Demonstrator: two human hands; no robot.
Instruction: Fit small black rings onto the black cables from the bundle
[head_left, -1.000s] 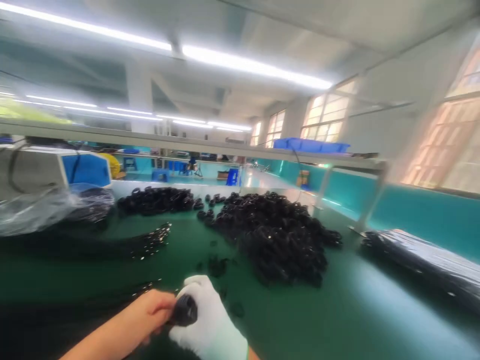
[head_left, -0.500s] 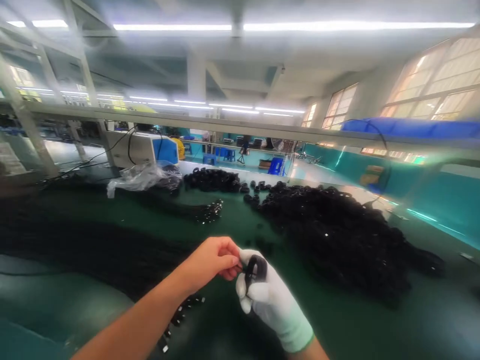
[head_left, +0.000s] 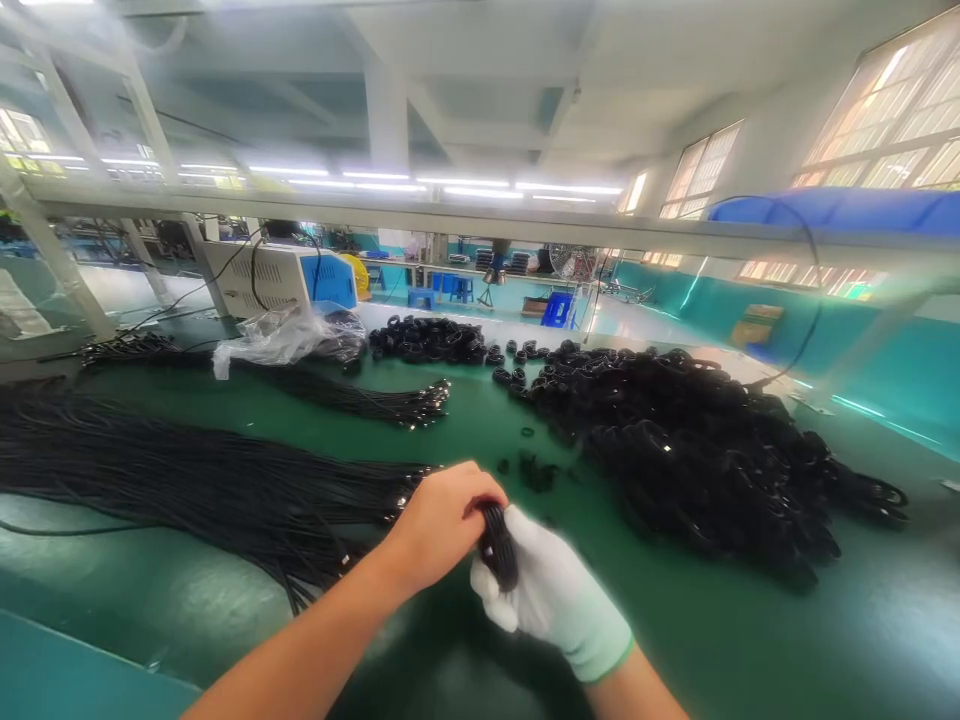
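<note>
A small coil of black cable (head_left: 498,548) is held between both hands over the green table. My bare left hand (head_left: 448,520) has its thumb and fingers closed on the coil's upper left side. My right hand (head_left: 536,575), in a white glove with a green cuff edge, grips the coil from the right. Left of my hands lies a thick bundle of straight black cables (head_left: 195,480) with shiny metal connector ends. To the right is a large heap of coiled black cables (head_left: 697,460).
A second cable bundle (head_left: 360,398) lies farther back, near a clear plastic bag (head_left: 281,338). A white and blue machine (head_left: 292,277) stands behind the bag. More black coils (head_left: 427,340) are at the back. Small black pieces (head_left: 536,470) lie just beyond my hands.
My left hand has come over the coil and now grips it, where before it pinched at the right glove's fingertips. The coil has turned in my hands. The view has tipped slightly downward.
</note>
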